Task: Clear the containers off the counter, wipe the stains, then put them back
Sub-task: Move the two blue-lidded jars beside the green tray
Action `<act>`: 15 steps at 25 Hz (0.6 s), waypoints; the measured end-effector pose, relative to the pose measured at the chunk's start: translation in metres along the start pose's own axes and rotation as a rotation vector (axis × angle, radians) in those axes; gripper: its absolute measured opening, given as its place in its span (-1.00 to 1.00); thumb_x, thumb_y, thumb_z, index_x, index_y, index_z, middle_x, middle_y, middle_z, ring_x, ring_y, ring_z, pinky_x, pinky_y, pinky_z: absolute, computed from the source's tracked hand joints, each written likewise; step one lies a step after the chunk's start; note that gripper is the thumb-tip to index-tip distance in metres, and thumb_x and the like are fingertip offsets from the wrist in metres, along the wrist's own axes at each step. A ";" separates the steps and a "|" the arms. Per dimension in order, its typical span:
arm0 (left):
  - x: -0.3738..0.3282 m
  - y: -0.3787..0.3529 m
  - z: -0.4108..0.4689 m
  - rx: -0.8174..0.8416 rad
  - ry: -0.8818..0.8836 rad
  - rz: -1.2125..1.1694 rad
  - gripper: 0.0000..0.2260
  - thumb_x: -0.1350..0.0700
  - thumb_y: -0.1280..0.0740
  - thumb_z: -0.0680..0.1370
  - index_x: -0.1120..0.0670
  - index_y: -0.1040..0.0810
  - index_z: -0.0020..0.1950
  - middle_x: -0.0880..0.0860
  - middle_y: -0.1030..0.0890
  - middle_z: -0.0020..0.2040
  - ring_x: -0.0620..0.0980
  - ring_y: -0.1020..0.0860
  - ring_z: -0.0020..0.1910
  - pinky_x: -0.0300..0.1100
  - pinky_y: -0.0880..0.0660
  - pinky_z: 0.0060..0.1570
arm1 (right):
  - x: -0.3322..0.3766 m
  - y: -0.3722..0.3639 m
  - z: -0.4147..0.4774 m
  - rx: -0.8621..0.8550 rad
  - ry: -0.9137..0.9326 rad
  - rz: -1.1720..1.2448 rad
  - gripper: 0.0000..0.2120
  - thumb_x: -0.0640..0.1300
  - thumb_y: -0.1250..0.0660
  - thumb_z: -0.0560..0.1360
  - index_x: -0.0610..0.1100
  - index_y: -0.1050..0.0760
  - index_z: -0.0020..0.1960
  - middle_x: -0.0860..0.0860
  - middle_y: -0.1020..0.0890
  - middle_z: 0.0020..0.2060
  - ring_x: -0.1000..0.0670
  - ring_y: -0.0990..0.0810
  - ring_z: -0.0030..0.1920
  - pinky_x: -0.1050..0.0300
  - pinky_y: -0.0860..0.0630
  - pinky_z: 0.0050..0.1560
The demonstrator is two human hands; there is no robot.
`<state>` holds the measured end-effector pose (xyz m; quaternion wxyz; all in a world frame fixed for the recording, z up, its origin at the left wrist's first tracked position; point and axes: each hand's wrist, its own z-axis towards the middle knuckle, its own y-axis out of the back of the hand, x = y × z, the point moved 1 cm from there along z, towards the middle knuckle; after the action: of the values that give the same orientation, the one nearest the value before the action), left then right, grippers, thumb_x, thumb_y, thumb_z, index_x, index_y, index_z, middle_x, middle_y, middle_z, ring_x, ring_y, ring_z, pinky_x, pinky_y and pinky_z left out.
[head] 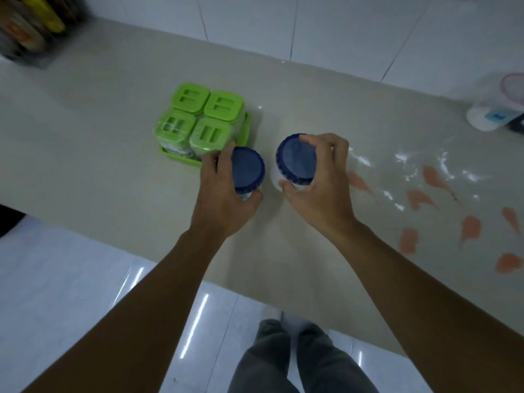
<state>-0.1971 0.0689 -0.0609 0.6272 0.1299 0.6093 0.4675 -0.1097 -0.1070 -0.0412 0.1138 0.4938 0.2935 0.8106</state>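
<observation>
Centre frame: a person's left hand point(224, 194) is gripping the left blue-lidded plastic jar point(248, 170) and the right hand point(320, 191) the right blue-lidded plastic jar point(296, 160), fingers point(321, 143) curling round the tops. The left jar is crowding the green plastic tray point(175, 158) of four green-lidded clear tubs point(198, 120), so a nudge is risking a topple. A loose lid could drop a jar, and a sleeve could smear the pink stains point(416, 198) on the beige counter point(99, 137), right of frame.
</observation>
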 end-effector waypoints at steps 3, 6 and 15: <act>0.017 0.013 -0.006 -0.009 0.053 0.013 -0.17 -0.06 -0.49 0.36 0.13 -0.24 0.54 0.18 -0.29 0.37 0.19 -0.42 0.33 0.04 -0.58 0.17 | 0.005 -0.018 -0.002 0.026 0.007 0.000 -0.29 -0.09 -0.61 0.31 -0.10 -0.39 0.39 -0.07 -0.32 0.31 0.00 -0.48 0.30 0.18 -0.57 0.19; 0.028 0.022 -0.012 -0.019 0.052 0.074 -0.18 -0.06 -0.50 0.36 0.12 -0.25 0.54 0.18 -0.29 0.36 0.20 -0.43 0.32 0.07 -0.61 0.10 | 0.010 -0.033 -0.001 0.050 -0.001 0.008 -0.29 -0.10 -0.61 0.31 -0.10 -0.40 0.38 -0.06 -0.32 0.32 0.06 -0.46 0.28 0.39 -0.49 0.13; 0.048 0.060 0.007 -0.095 0.097 0.419 -0.25 -0.30 -0.29 0.41 0.09 -0.33 0.49 0.18 -0.38 0.45 0.25 -0.43 0.35 0.14 -0.40 0.32 | 0.018 -0.055 0.004 0.114 0.016 -0.032 -0.30 -0.07 -0.59 0.31 -0.03 -0.39 0.38 -0.01 -0.31 0.32 -0.01 -0.52 0.27 -0.04 -0.65 0.03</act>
<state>-0.2247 0.1393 -0.0460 0.4914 0.2015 0.5759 0.6215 -0.1214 -0.0529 -0.0588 0.0961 0.4883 0.3481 0.7944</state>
